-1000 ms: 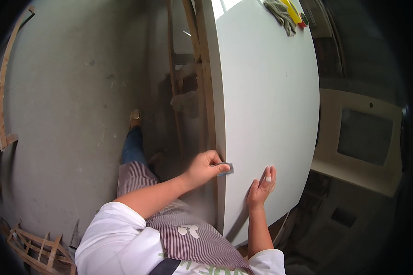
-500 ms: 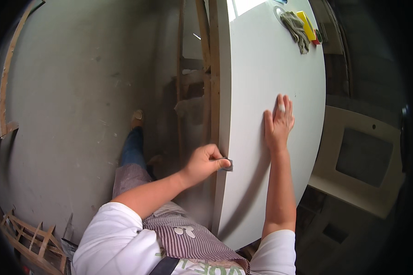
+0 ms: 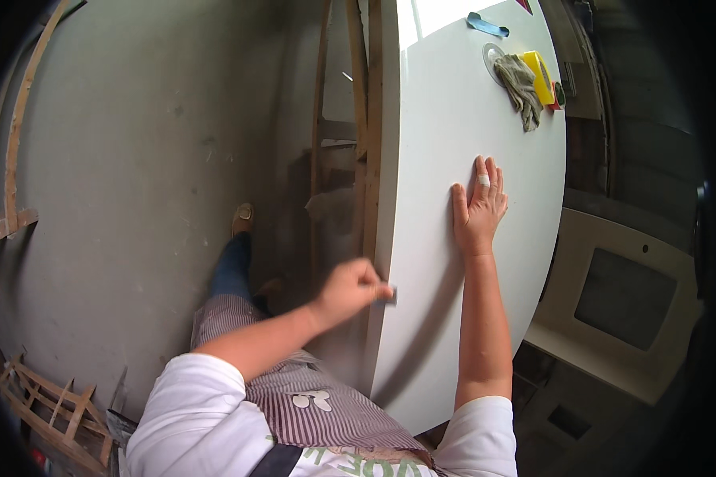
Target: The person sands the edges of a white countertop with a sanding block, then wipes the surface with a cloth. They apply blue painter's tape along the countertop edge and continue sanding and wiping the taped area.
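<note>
A long white glossy slab stretches away in front of me. At its left edge my left hand, slightly blurred, pinches a small dark grey square piece, perhaps sandpaper, against the rim. Farther along, my right hand lies flat on the slab's top, fingers stretched out, with a white wrap on one finger. Nothing is held in it. Past that hand, a greyish work glove rests beside a yellow block-like item and a small red and dark round item.
A blue strip and a clear round disc lie at the slab's far end. Wooden beams run along its left side. To the right sits a beige panel with a dark rectangular area; at lower left, a wooden frame.
My left hand has shifted slightly left and toward me along the edge, with the dark piece. My view has tilted, showing more of the slab's far end. The right hand stays flat.
</note>
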{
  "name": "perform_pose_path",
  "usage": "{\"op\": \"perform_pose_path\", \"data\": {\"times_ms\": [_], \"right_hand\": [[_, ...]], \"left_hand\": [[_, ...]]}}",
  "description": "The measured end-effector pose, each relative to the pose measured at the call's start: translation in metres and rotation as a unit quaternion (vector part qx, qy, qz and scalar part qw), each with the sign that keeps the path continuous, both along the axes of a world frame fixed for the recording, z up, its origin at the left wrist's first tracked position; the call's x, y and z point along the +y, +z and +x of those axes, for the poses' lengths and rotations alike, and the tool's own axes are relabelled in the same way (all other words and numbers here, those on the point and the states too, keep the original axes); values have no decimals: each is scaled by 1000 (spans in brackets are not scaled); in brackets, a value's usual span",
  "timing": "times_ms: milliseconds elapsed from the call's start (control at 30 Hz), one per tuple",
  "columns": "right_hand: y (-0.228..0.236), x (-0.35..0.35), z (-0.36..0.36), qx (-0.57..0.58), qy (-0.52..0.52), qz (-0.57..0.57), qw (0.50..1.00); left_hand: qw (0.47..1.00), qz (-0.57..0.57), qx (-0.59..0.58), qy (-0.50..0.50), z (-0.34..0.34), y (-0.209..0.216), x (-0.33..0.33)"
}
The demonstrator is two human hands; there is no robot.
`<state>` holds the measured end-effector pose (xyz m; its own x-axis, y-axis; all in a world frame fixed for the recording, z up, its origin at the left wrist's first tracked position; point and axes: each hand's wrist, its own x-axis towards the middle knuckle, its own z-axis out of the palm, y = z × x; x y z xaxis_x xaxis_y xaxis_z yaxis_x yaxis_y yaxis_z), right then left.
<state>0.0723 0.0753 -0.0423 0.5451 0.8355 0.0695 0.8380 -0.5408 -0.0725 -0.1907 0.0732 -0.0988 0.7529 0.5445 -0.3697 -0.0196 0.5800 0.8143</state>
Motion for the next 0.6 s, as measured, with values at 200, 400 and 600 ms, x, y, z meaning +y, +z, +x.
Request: {"op": "perform_pose_path", "data": {"times_ms": [200,400,600], "right_hand": [[4,8,-6,2,-1,5,1000],[3,3,-5,9,-9,15,1000],[3,0,-3,7,-12,24,1000]], "left_hand": [[989,10,-18,146,85,17,172],[984,167,50,40,9,2,6],[968,211,48,124,39,0,49]]}}
